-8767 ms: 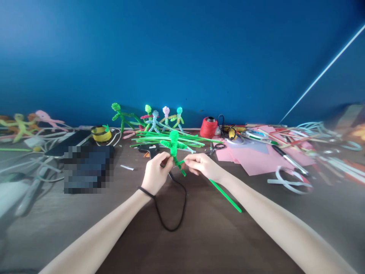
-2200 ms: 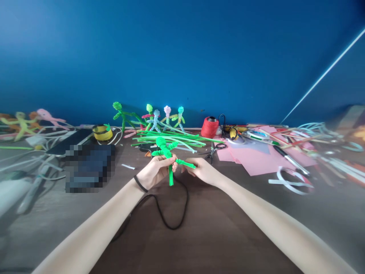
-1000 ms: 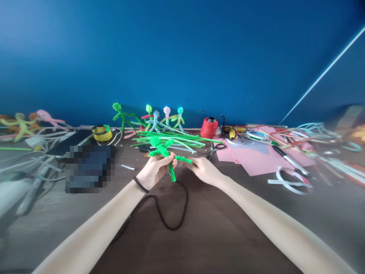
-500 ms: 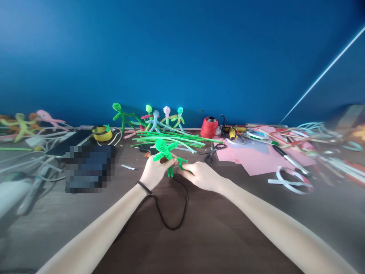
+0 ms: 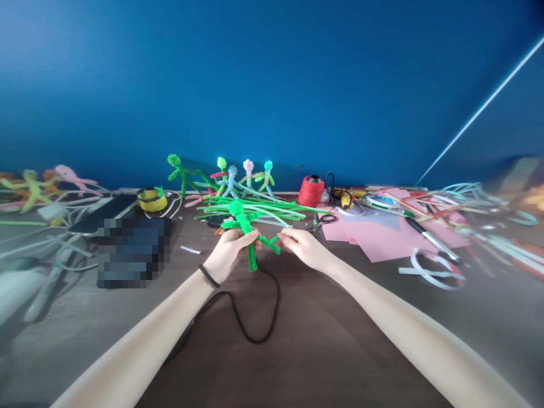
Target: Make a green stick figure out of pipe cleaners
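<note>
A bright green pipe cleaner figure (image 5: 240,217) is tilted in front of me, with a coiled head, wrapped arms and legs of loose strands. My left hand (image 5: 227,250) is closed on its lower body, the thumb in front. To the right, my right hand (image 5: 304,246) is in a pinch at the tip of a strand from one leg. The fingertips partly hide that strand's end. Behind the figure lies a pile of green pipe cleaners (image 5: 272,208). A black cord (image 5: 259,341) loops on the table below my hands.
Several finished pipe cleaner figures (image 5: 232,180) lean against the blue wall. Scissors (image 5: 326,220), a red spool of thread (image 5: 311,191) and pink paper (image 5: 382,241) are on the right. A yellow tape roll (image 5: 152,200) and a blurred-out dark object (image 5: 134,249) lie on the left.
The green figure has tipped, its head going left and its legs spreading toward the lower right. My right hand has shifted slightly right and up, along the bent strand to its end.
</note>
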Demonstrator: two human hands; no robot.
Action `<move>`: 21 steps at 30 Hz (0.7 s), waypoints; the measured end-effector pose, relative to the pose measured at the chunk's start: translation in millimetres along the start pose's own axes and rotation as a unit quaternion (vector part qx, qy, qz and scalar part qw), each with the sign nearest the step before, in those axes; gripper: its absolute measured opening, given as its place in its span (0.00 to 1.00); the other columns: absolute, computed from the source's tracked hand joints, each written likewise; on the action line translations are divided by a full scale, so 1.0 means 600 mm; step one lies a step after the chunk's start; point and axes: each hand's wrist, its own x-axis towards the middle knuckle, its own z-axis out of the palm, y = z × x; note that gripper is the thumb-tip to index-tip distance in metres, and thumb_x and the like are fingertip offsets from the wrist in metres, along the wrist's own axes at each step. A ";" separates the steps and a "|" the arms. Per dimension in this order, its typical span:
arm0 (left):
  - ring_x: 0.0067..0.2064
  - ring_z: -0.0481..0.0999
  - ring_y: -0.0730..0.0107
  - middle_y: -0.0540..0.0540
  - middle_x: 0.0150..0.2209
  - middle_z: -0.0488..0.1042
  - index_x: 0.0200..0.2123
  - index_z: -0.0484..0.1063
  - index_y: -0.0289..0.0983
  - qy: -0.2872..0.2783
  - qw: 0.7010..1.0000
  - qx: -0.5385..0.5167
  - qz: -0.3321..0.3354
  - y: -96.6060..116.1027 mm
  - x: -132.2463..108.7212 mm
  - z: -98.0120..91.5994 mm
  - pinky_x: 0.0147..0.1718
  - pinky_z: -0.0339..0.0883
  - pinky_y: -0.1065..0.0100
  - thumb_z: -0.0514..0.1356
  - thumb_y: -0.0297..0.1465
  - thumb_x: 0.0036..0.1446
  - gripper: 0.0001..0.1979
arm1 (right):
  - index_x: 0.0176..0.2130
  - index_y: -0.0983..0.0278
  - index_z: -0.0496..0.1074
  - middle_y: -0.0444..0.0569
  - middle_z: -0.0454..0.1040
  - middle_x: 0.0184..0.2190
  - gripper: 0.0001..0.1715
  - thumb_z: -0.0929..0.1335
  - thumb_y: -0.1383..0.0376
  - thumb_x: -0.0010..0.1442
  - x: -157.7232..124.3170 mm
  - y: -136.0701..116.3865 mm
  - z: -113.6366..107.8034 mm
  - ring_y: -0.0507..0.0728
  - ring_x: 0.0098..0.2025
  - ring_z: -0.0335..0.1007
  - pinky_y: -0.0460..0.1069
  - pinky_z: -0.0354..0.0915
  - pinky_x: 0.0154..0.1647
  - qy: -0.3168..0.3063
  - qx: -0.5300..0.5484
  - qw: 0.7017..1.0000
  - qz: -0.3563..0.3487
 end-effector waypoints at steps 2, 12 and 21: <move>0.24 0.69 0.77 0.50 0.22 0.69 0.25 0.71 0.30 -0.007 0.998 -0.052 -0.016 -0.002 0.001 0.000 0.27 0.62 0.74 0.64 0.31 0.40 0.09 | 0.22 0.65 0.59 0.39 0.53 0.17 0.19 0.56 0.57 0.59 0.001 0.004 0.003 0.47 0.21 0.48 0.44 0.48 0.23 -0.015 0.008 1.000 0.012; 0.27 0.70 0.75 0.47 0.23 0.71 0.26 0.71 0.30 -0.052 0.991 -0.127 -0.003 -0.014 0.004 0.001 0.30 0.65 0.73 0.62 0.28 0.43 0.06 | 0.31 0.63 0.67 0.40 0.56 0.17 0.17 0.56 0.58 0.59 -0.010 -0.010 0.025 0.48 0.20 0.51 0.44 0.49 0.24 -0.057 -0.049 0.997 0.025; 0.29 0.72 0.70 0.49 0.23 0.72 0.25 0.69 0.33 0.084 0.993 0.027 0.082 -0.014 0.007 0.001 0.34 0.65 0.67 0.63 0.32 0.40 0.09 | 0.27 0.64 0.63 0.40 0.57 0.16 0.16 0.57 0.57 0.58 -0.016 -0.020 0.030 0.48 0.19 0.52 0.44 0.48 0.22 -0.046 -0.112 0.993 -0.005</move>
